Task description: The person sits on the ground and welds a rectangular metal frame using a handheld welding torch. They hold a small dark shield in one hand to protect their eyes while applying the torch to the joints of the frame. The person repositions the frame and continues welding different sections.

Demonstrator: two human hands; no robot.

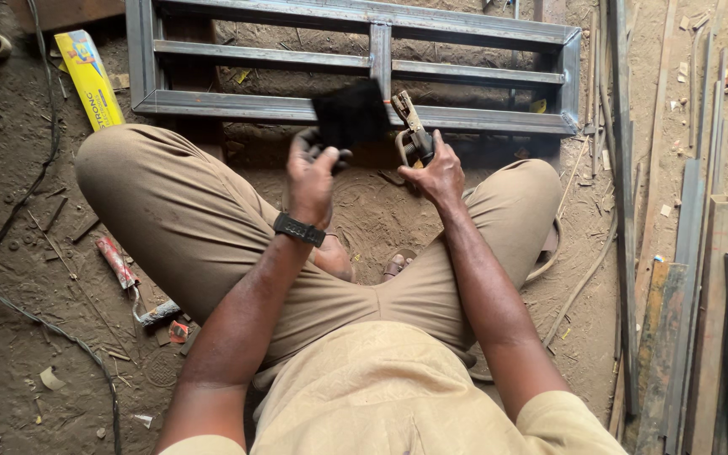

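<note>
Sitting cross-legged on the dirt floor, the person is raising both forearms over the knees toward a steel frame lying just ahead. The left hand, wrist bent back and wearing a black watch, is curling shut around the handle of a dark shield, holding it upright over the frame's near bar. The right hand is closing around an electrode holder, its tip pointing up beside the shield

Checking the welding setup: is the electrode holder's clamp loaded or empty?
Empty: the holder in the right hand shows no rod at its tip.
</note>
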